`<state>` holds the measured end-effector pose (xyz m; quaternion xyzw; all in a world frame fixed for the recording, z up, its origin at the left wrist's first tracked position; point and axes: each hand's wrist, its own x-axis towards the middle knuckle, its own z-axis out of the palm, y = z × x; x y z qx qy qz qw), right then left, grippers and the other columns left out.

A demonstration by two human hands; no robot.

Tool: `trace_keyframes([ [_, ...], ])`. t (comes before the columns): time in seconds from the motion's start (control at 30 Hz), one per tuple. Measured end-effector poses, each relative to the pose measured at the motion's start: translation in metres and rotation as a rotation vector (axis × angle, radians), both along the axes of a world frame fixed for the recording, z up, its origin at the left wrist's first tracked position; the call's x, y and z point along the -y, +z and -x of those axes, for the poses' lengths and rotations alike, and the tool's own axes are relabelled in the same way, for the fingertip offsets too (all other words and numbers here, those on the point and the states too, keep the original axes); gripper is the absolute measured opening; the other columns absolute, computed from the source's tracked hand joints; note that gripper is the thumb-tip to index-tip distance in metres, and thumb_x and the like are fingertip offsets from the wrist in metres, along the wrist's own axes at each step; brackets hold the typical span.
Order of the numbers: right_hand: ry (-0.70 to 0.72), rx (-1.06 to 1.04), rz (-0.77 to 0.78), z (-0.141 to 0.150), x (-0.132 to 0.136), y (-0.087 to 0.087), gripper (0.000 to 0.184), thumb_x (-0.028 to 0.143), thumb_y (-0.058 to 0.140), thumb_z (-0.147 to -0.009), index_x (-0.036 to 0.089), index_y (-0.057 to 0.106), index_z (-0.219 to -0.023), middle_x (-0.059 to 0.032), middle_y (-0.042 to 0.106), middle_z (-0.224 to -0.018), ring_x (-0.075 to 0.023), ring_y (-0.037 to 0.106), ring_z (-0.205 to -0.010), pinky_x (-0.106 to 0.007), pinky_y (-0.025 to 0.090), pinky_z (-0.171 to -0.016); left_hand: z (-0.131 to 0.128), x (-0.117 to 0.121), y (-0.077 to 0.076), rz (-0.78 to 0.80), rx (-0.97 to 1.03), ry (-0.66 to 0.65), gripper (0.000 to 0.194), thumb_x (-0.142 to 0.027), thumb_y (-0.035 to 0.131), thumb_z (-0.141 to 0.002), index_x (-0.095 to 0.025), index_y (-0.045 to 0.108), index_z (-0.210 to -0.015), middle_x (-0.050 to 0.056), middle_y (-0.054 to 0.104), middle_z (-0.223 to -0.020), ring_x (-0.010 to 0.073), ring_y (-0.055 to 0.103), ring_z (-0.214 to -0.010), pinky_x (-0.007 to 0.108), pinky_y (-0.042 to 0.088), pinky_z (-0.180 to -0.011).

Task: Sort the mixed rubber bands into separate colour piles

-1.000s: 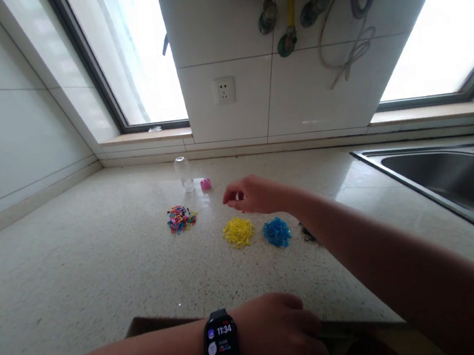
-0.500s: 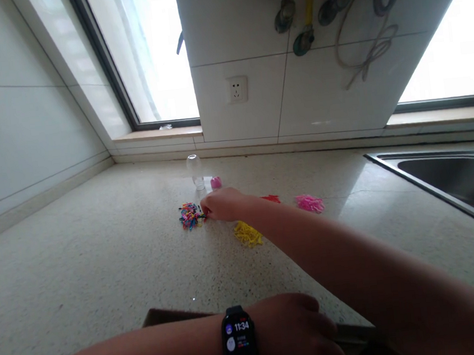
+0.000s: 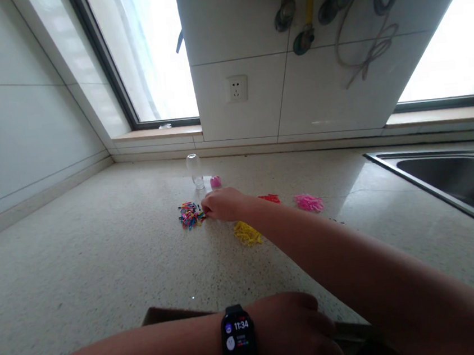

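Observation:
My right hand (image 3: 223, 204) reaches across the speckled counter (image 3: 101, 259), fingers pinched at the right edge of a mixed pile of small coloured rubber bands (image 3: 189, 214); what the fingertips grip is too small to make out. Sorted piles lie near it: yellow (image 3: 247, 234), red (image 3: 269, 198) and pink (image 3: 308, 202). My left hand (image 3: 293, 332), with a black smartwatch (image 3: 238, 335) on the wrist, rests closed at the counter's near edge on a brown object (image 3: 167, 316).
A small clear bottle (image 3: 194, 170) stands upside down behind the piles with a pink cap (image 3: 215, 181) beside it. A steel sink (image 3: 452, 174) is sunk into the counter at the right. A socket (image 3: 236, 89) and hoses (image 3: 307, 6) are on the tiled back wall.
My right hand moved left from above the yellow and blue piles to the mixed pile and has stayed there. The view shifted, bringing red and pink piles into sight. My arm now hides the blue pile.

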<state>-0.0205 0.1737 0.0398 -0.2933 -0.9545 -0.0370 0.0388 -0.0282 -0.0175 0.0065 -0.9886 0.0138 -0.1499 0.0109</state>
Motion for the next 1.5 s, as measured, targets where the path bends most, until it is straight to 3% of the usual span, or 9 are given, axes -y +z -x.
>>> trace_keyframes([
  [0.17, 0.014, -0.013, 0.021, -0.001, 0.0, 0.0, 0.019, 0.031, 0.057, -0.09, 0.022, 0.073, -0.097, -0.0063, 0.074, -0.106, -0.0194, 0.066, -0.093, -0.025, 0.039, -0.066, 0.001, 0.0, 0.0, -0.017, 0.0, 0.002, 0.006, -0.026, 0.064, -0.091, -0.021, 0.062, -0.088, -0.005, 0.061, -0.07, 0.0161, 0.055, -0.077, 0.033, 0.04, -0.063],
  [0.67, 0.024, -0.061, -0.006, -0.031, 0.014, 0.023, 0.014, 0.023, 0.056, -0.088, 0.02, 0.069, -0.093, -0.0064, 0.072, -0.103, -0.0175, 0.062, -0.088, -0.026, 0.034, -0.064, 0.001, 0.001, 0.001, 0.005, 0.006, -0.003, 0.004, -0.023, 0.065, -0.09, -0.019, 0.063, -0.09, -0.005, 0.062, -0.07, 0.0165, 0.054, -0.078, 0.033, 0.04, -0.063],
  [0.8, -0.014, -0.156, 0.01, -0.057, 0.013, 0.036, 0.013, 0.024, 0.058, -0.087, 0.019, 0.069, -0.092, -0.0052, 0.071, -0.099, -0.0152, 0.059, -0.08, -0.027, 0.033, -0.066, 0.001, 0.001, 0.003, -0.001, 0.005, 0.002, 0.004, -0.021, 0.066, -0.089, -0.019, 0.063, -0.089, -0.005, 0.062, -0.069, 0.0166, 0.054, -0.077, 0.033, 0.039, -0.061],
  [0.97, -0.185, -0.315, 0.044, -0.113, 0.009, 0.051, 0.013, 0.024, 0.059, -0.086, 0.018, 0.069, -0.091, -0.005, 0.071, -0.091, -0.0137, 0.058, -0.075, -0.026, 0.037, -0.068, 0.001, 0.001, 0.005, -0.011, -0.019, -0.001, 0.008, -0.022, 0.07, -0.087, -0.019, 0.063, -0.088, -0.005, 0.062, -0.068, 0.0161, 0.055, -0.076, 0.032, 0.039, -0.06],
  [1.17, -0.355, -0.33, 0.084, -0.164, 0.003, 0.036, 0.014, 0.026, 0.061, -0.085, 0.018, 0.072, -0.087, -0.0044, 0.073, -0.086, -0.0143, 0.061, -0.073, -0.026, 0.038, -0.067, -0.002, -0.001, -0.001, -0.035, -0.008, -0.004, 0.007, -0.022, 0.069, -0.087, -0.019, 0.063, -0.087, -0.006, 0.061, -0.066, 0.0157, 0.055, -0.074, 0.032, 0.039, -0.06],
  [1.33, -0.423, -0.288, 0.145, -0.168, -0.004, 0.016, 0.017, 0.027, 0.062, -0.083, 0.018, 0.075, -0.089, -0.0052, 0.075, -0.088, -0.0153, 0.063, -0.076, -0.026, 0.04, -0.069, -0.002, -0.001, -0.003, -0.045, 0.004, -0.007, 0.007, -0.022, 0.069, -0.087, -0.02, 0.062, -0.087, -0.006, 0.06, -0.065, 0.0153, 0.056, -0.073, 0.032, 0.037, -0.06],
  [1.5, -0.415, -0.297, 0.156, -0.183, -0.012, 0.014, 0.018, 0.027, 0.061, -0.084, 0.018, 0.076, -0.09, -0.0058, 0.075, -0.089, -0.016, 0.064, -0.077, -0.027, 0.042, -0.073, -0.002, -0.002, -0.003, -0.044, 0.01, -0.008, 0.007, -0.023, 0.068, -0.089, -0.02, 0.062, -0.086, -0.006, 0.06, -0.065, 0.0146, 0.055, -0.073, 0.031, 0.038, -0.061],
])
